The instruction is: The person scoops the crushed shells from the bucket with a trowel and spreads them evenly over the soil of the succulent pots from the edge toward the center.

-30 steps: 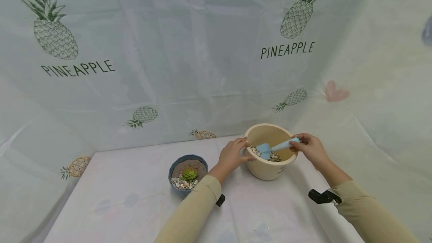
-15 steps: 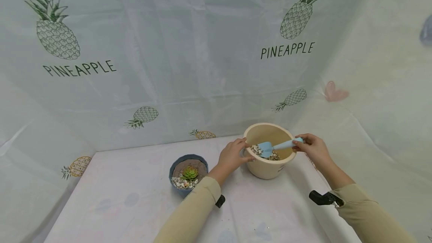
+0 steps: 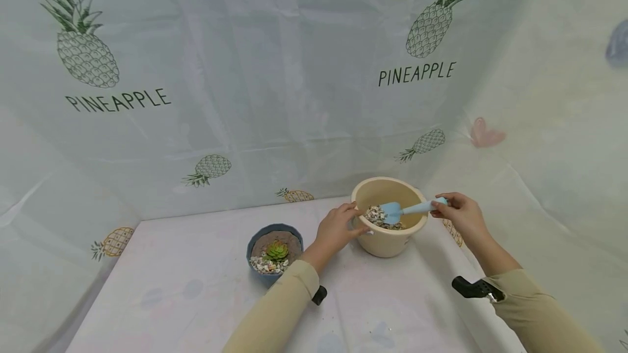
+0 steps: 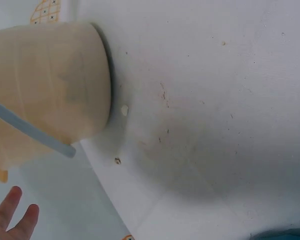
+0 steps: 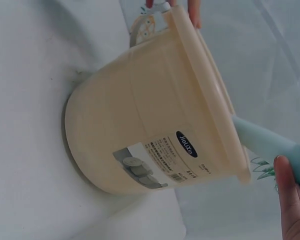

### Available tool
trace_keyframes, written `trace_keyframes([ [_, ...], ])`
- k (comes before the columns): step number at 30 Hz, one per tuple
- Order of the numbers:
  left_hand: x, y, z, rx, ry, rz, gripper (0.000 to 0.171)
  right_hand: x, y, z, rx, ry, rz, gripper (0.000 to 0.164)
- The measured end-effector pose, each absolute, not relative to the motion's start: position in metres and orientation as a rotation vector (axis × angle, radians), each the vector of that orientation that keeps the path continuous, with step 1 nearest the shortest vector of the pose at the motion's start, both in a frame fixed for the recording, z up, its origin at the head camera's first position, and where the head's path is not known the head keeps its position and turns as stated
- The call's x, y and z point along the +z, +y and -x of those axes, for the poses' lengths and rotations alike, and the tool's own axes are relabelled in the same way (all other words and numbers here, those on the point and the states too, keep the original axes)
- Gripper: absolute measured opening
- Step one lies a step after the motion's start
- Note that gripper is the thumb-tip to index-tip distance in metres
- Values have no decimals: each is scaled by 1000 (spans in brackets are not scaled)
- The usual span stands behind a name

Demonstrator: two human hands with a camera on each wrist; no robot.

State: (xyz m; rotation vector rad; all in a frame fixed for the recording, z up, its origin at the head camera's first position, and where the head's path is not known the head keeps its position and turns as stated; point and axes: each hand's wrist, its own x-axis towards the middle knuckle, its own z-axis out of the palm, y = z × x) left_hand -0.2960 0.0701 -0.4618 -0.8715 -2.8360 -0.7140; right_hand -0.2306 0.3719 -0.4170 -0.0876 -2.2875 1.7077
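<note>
A beige bucket [image 3: 384,245] stands on the table, with small mixed pebbles [image 3: 375,213] inside. My left hand [image 3: 336,229] grips the bucket's left rim, thumb toward the front. My right hand [image 3: 461,215] pinches the handle end of a light blue trowel [image 3: 391,212] over the right rim. The trowel's blade is down among the pebbles, and its handle slants up to the right. In the right wrist view, the bucket [image 5: 135,110] shows a printed label [image 5: 155,162], and the trowel handle [image 5: 270,140] crosses its rim. Two fingertips [image 4: 25,222] appear in the left wrist view.
Left of the bucket is a blue pot [image 3: 251,243] holding brown soil, a green succulent [image 3: 277,251] and white pebbles [image 3: 267,266]. My left forearm passes close beside it. A pineapple-print sheet [image 3: 275,97] hangs behind the table. Small specks lie on the white tabletop [image 3: 186,298].
My right hand has moved slightly right with the trowel, and its blade has shifted right and up in the bucket. The bucket has shifted slightly left. My left hand keeps its grip.
</note>
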Motion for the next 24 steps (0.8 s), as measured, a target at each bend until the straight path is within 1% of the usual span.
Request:
trace_keyframes([
  [10,-465,65,289,-694,-2818,883,57,-408,371,227,1773,-2217,129,36],
  [15,-465,62,284,-635,-2822,888,59,-406,368,227,1833,-2141,111,22],
  [18,-465,59,280,-609,-2827,899,62,-405,365,227,1909,-2060,89,15],
  [24,-468,55,272,-719,-2866,920,72,-405,360,227,2026,-1922,40,10],
])
